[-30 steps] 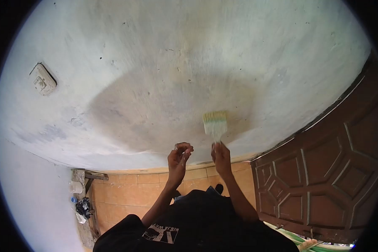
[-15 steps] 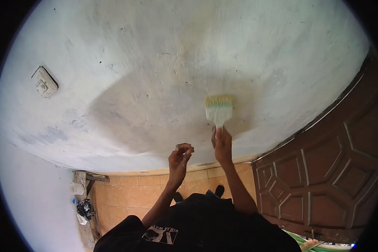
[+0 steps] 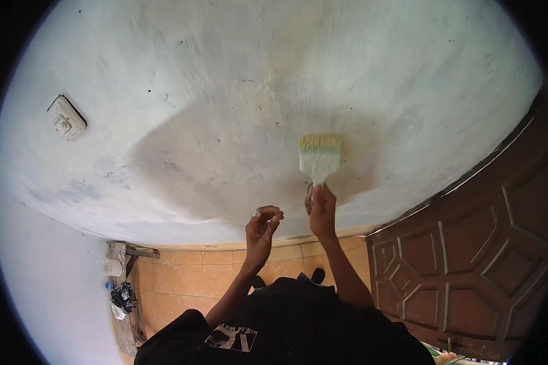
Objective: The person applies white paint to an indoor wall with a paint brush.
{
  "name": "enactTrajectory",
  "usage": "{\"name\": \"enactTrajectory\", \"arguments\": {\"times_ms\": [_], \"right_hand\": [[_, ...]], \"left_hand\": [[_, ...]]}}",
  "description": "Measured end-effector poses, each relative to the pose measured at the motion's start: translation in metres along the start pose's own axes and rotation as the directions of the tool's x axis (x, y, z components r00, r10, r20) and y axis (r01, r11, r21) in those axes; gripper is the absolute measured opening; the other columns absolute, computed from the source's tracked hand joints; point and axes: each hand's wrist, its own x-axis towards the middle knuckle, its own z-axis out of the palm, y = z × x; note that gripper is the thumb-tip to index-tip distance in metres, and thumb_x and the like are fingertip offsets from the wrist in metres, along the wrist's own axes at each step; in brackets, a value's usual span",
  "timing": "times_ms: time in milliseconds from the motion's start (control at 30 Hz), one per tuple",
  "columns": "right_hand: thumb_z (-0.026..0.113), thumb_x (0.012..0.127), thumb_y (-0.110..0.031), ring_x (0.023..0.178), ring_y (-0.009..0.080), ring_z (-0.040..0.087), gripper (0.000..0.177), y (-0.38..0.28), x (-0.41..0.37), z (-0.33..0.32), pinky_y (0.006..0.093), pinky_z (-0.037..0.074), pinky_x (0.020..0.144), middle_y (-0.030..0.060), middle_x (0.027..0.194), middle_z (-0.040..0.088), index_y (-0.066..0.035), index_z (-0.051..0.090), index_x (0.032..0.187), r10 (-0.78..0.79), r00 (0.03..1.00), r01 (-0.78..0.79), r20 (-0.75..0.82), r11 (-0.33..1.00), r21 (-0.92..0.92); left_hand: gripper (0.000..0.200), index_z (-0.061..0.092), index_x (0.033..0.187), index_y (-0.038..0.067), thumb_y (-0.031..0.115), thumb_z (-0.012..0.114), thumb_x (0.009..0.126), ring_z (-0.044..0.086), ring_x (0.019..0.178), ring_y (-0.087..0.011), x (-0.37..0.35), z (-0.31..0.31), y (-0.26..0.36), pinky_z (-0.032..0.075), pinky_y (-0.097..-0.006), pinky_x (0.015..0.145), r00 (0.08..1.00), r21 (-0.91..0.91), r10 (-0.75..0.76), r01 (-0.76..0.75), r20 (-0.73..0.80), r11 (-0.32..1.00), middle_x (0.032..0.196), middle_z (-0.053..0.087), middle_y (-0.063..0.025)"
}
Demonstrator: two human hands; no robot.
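A pale, patchy wall (image 3: 225, 73) fills most of the frame. A broad darker patch (image 3: 225, 164) across its middle looks damp or freshly coated, though the wide-angle view leaves that unsure. A switch box (image 3: 67, 118) sits on the wall at the upper left, and a brown panelled door (image 3: 487, 243) runs down the right edge. At the bottom, orange floor tiles (image 3: 182, 280) show past the person's dark shirt, with a dark bag (image 3: 120, 298) and some small clutter at the lower left.

The right hand (image 3: 321, 210) is closed around the handle of a flat brush (image 3: 319, 157). The brush points upward just right of centre, and its light bristles lie against the wall at the right end of the darker patch. The left hand (image 3: 262, 225) is raised beside it, apart from both wall and brush. Its fingers are curled narrowly in toward the thumb (there is a small pale speck at the fingertips, too small to name).

To brush this stretch well:
- Keep the bristles flat on the wall with light, even pressure.
- Make long strokes that overlap the edge of the darker patch, so no seam shows where the two tones meet.
- Grip low on the handle, as here, which gives reach. A firm wrist should stop the wide head from twisting.
- Take care near the door frame on the right.
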Motion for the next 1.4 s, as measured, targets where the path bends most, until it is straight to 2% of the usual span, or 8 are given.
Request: {"name": "enactTrajectory", "arguments": {"times_ms": [167,267,467,567,700,967,1200,1400], "right_hand": [[0.043,0.098,-0.053,0.052,0.0047,0.029,0.048,0.058,-0.062,-0.006,0.0238,0.024,0.047,-0.006,0.062,0.033,-0.009,0.043,0.079,0.172,0.98,-0.18,-0.102,0.98,-0.078],[0.037,0.103,-0.038,0.046,0.0023,0.029,0.039,0.016,-0.05,0.009,0.0214,0.023,0.042,-0.0076,0.057,0.034,-0.01,0.043,0.078,0.096,0.987,-0.082,-0.131,0.991,0.11],[0.039,0.103,-0.041,0.048,0.0031,0.03,0.042,-0.018,0.01,0.014,0.0221,0.024,0.043,-0.0057,0.057,0.034,-0.009,0.042,0.075,-0.113,0.993,0.113,0.036,0.993,0.016],[0.041,0.102,-0.037,0.054,0.0073,0.035,0.043,0.042,-0.011,-0.005,0.026,0.03,0.05,-0.0008,0.06,0.037,-0.005,0.04,0.074,-0.038,0.999,0.035,-0.012,0.976,-0.215],[0.041,0.101,-0.045,0.055,0.0062,0.035,0.048,0.097,-0.075,-0.022,0.0256,0.029,0.05,-0.0035,0.06,0.037,-0.006,0.041,0.073,0.151,0.986,-0.16,-0.069,0.973,-0.165],[0.041,0.103,-0.04,0.046,0.0038,0.029,0.044,-0.057,0.012,0.006,0.0236,0.022,0.042,-0.0046,0.056,0.035,-0.011,0.039,0.069,-0.117,0.993,0.118,0.028,0.993,-0.014],[0.043,0.102,-0.037,0.054,0.007,0.033,0.044,0.086,-0.057,-0.028,0.0258,0.031,0.05,-0.0038,0.059,0.036,-0.007,0.042,0.07,0.13,0.986,-0.151,-0.1,0.957,-0.247],[0.04,0.103,-0.036,0.045,0.004,0.03,0.044,-0.058,-0.002,-0.018,0.0231,0.023,0.041,-0.0047,0.054,0.035,-0.011,0.038,0.067,-0.103,0.993,0.101,-0.064,0.994,-0.033]], "left_hand": [[0.021,0.057,0.106,0.004,0.022,0.059,0.095,0.058,0.094,-0.0167,-0.004,-0.005,-0.004,0.047,-0.0318,0.083,1.0,0.023,-0.004,0.004,0.009,1.0,0.096,0.061,-0.0054],[0.016,0.056,0.104,0.002,0.015,0.058,0.095,0.057,0.098,-0.0161,0.0,-0.01,-0.003,0.046,-0.0309,0.087,0.999,0.009,-0.029,0.029,0.036,1.0,0.1,0.059,-0.0051],[0.017,0.057,0.105,0.003,0.017,0.059,0.095,0.057,0.096,-0.0157,-0.002,-0.004,-0.005,0.046,-0.0312,0.085,0.998,0.003,-0.057,0.057,0.022,0.998,0.097,0.06,-0.0052],[0.019,0.058,0.105,0.004,0.019,0.059,0.095,0.058,0.094,-0.0158,-0.001,0.002,-0.009,0.047,-0.0314,0.082,0.999,-0.029,-0.044,0.044,0.001,0.999,0.095,0.061,-0.0052],[0.019,0.057,0.106,0.004,0.02,0.06,0.095,0.058,0.094,-0.0158,-0.005,0.007,-0.008,0.047,-0.0313,0.082,0.999,-0.064,-0.048,0.048,0.002,0.997,0.095,0.061,-0.0052],[0.017,0.056,0.106,0.002,0.015,0.058,0.095,0.057,0.099,-0.0145,-0.004,0.003,-0.009,0.046,-0.0302,0.089,0.997,-0.041,-0.067,0.068,0.045,0.997,0.101,0.059,-0.0045],[0.019,0.058,0.104,0.004,0.021,0.06,0.095,0.058,0.094,-0.0152,-0.014,0.005,-0.012,0.047,-0.0309,0.081,0.999,-0.015,-0.03,0.029,-0.026,0.999,0.097,0.061,-0.0046],[0.018,0.058,0.104,0.004,0.019,0.059,0.095,0.058,0.094,-0.0153,-0.018,-0.001,-0.016,0.047,-0.031,0.081,0.999,0.024,-0.047,0.048,-0.027,0.999,0.097,0.061,-0.0047]]}}
